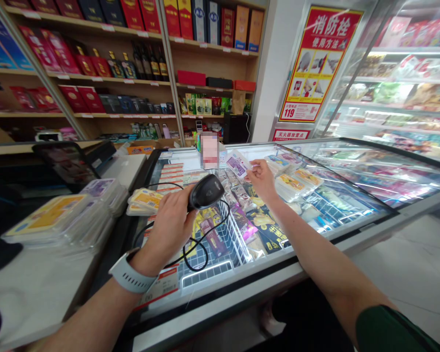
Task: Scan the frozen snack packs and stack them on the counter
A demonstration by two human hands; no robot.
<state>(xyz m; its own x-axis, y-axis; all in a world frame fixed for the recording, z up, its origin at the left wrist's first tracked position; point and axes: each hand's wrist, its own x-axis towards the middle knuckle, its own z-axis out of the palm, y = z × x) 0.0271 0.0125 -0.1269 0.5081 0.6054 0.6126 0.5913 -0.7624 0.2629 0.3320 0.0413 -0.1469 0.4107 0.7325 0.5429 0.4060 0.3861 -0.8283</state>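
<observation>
A black handheld scanner (206, 191) is gripped in my left hand (172, 222), its head turned toward the right; a black cable loops below it over the freezer's glass top. My right hand (262, 178) pinches the edge of a flat white and purple pack (238, 164), held up over the glass to the right of the scanner. Scanner and pack are apart. Just right of my right hand lie packs with yellow labels (297, 183) on the glass. Left of my left hand sits a small pile of yellow-labelled packs (144, 200).
Stacks of flat packs (47, 217) stand on the white counter (33, 288) at the left, near a dark screen (64, 164). The freezer's front rim (220, 300) runs below my arms. Shelves (128, 80) with boxes and bottles stand behind.
</observation>
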